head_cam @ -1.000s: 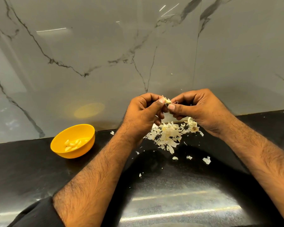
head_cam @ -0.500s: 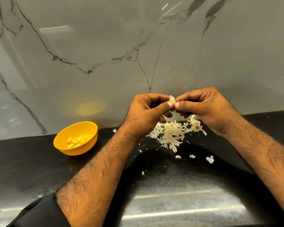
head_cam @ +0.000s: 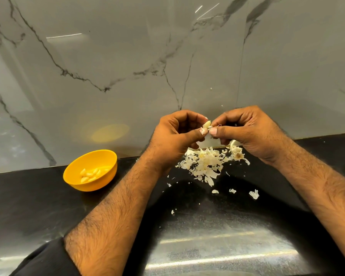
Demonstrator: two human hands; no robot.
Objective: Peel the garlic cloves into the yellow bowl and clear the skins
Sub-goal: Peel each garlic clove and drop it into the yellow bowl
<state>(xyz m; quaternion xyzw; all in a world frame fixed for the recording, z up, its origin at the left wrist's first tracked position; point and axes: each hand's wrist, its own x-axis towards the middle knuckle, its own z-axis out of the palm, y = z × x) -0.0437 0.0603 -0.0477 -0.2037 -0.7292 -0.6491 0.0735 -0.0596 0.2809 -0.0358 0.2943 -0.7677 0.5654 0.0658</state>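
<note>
- Black counter (head_cam: 28, 206): yellow bowl (head_cam: 90, 169) at 9 o'clock of the hands, peeled cloves (head_cam: 91, 174) inside.
- Skins (head_cam: 206, 164) heaped below the hands.
- Left hand (head_cam: 173, 136) and right hand (head_cam: 249, 130) pinch one garlic clove (head_cam: 207, 124) between thumbs and fingertips.
- Clove is pale, glossy, long axis toward 1 o'clock; more bare flesh shows than half a second ago.

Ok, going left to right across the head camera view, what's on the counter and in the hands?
Yellow bowl of peeled cloves → left hand → garlic clove pinched between both hands → right hand.
</note>
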